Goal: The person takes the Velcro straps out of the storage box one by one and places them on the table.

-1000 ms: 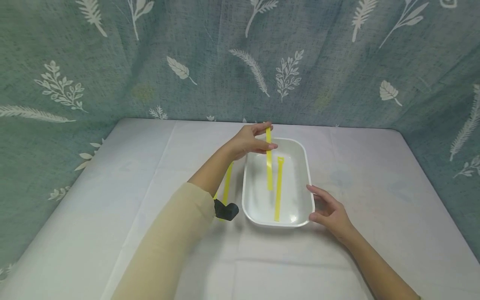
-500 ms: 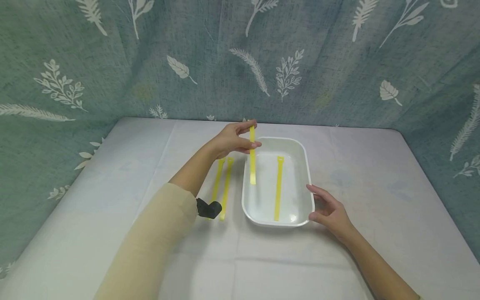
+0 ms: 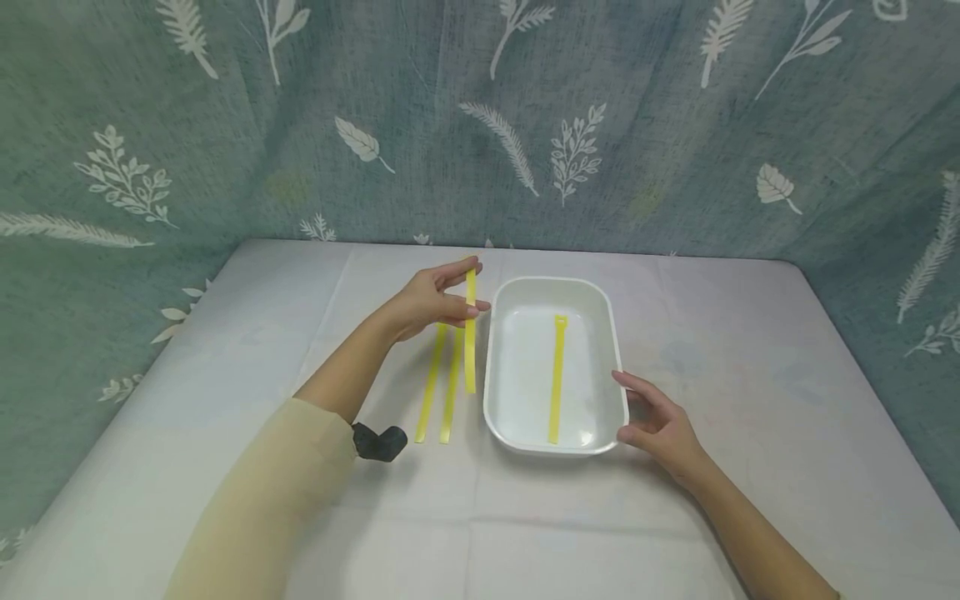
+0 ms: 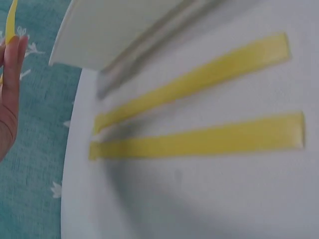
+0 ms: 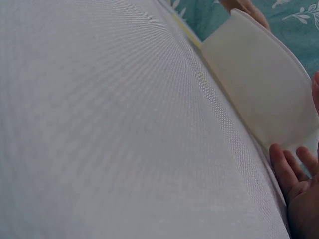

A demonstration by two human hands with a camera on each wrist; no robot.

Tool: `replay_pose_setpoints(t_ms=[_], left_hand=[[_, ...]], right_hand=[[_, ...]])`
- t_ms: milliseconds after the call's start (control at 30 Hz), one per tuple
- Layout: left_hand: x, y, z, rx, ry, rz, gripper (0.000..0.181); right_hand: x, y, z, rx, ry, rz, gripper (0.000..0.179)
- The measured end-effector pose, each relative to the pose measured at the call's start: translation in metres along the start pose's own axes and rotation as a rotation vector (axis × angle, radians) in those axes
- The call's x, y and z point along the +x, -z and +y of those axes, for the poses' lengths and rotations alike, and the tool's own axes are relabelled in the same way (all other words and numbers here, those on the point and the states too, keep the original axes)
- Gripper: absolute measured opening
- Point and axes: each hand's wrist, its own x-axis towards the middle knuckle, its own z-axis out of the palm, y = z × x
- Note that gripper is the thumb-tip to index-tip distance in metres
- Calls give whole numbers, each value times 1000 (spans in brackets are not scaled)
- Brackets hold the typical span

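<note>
My left hand (image 3: 431,302) pinches a flat yellow strip (image 3: 470,358) between thumb and fingers, just left of the white tray (image 3: 487,367). The strip hangs down above the table, outside the tray. Below this hand two similar strips lie side by side on the cloth, a left strip (image 3: 430,392) and a right strip (image 3: 452,392); the left wrist view shows both, a lower strip (image 4: 199,142) and an upper strip (image 4: 199,82). Another yellow strip (image 3: 557,379), with a slotted head, lies in the tray. My right hand (image 3: 663,429) touches the tray's right side with thumb and fingers spread.
A white cloth (image 3: 360,542) covers the table. Behind it hangs a blue-green curtain (image 3: 420,167) with white leaf prints. A black wrist mount (image 3: 380,442) sticks out from my left sleeve, low over the table.
My left hand has moved left with the strip, from over the tray to beside it. Both strips on the table have come into fuller view. My right hand has stayed put.
</note>
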Motion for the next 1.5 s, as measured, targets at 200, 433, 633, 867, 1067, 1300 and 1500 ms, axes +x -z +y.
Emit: replay_pose_setpoints(t_ms=[200,433,633,867,1067,1300,1500], left_hand=[[-18,13,-11,1,7,-3,86],[-36,28,-23,15,-13,-17,87],[-50,42,-36,27,-7,-29,87],[-60,51,-50,116,53,-25,85],[-59,53,-58,133,68,-67,87],[-54,54,-68,289,76,-47,89],[-48,52,-77,497,51,26,93]], right_hand=[[0,0,0,19,-8,-5,64],[-1,0,0,1,-30,15,65],[0,-1,0,6,-34,11,65],[-1,-1,-2,-25,-49,24,65],[-1,0,-1,2,-29,17,64],[-1,0,-1,4,-20,2,63],[-1,1,0,3,-13,-2,63]])
